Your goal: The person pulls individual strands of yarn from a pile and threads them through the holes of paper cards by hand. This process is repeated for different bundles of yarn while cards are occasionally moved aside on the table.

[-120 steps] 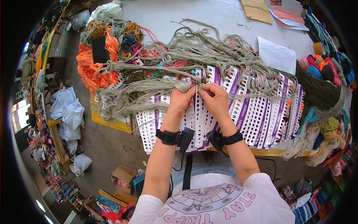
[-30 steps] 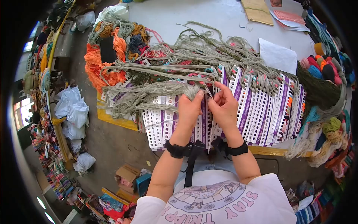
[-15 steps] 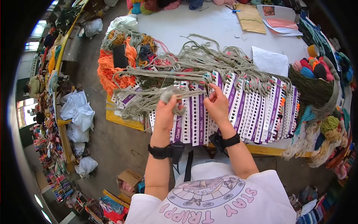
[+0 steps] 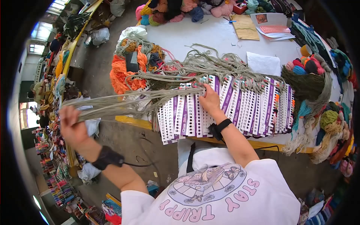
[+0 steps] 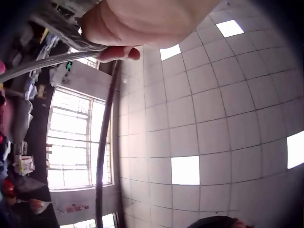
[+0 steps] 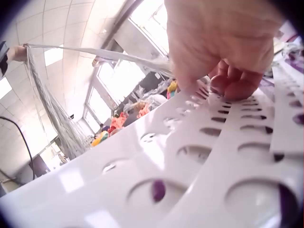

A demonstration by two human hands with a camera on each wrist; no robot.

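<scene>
My left hand [image 4: 74, 125], blurred, is out past the table's left edge. It grips grey-green embroidery thread [image 4: 108, 103], and the strands stretch taut back toward the cards. The left wrist view shows this thread [image 5: 52, 59] running into the hand. White and purple punched thread cards [image 4: 191, 116] lie side by side along the table's front. At their top ends my right hand [image 4: 210, 102] holds a card, its fingers curled at the holes in the right wrist view, where the stretched thread [image 6: 109, 53] meets the hand. Its thumb side is partly hidden.
A heap of grey-green thread [image 4: 210, 62] lies behind the cards, with orange yarn [image 4: 122, 77] and a dark flat object [image 4: 131, 62] at its left. White paper [image 4: 263, 63] lies behind right. More yarn [image 4: 326, 122] hangs at the right edge.
My left hand has swept far left, drawing the thread bundle out into long taut strands. The right hand stays by the card tops. The head view has shifted, showing more of the table's back.
</scene>
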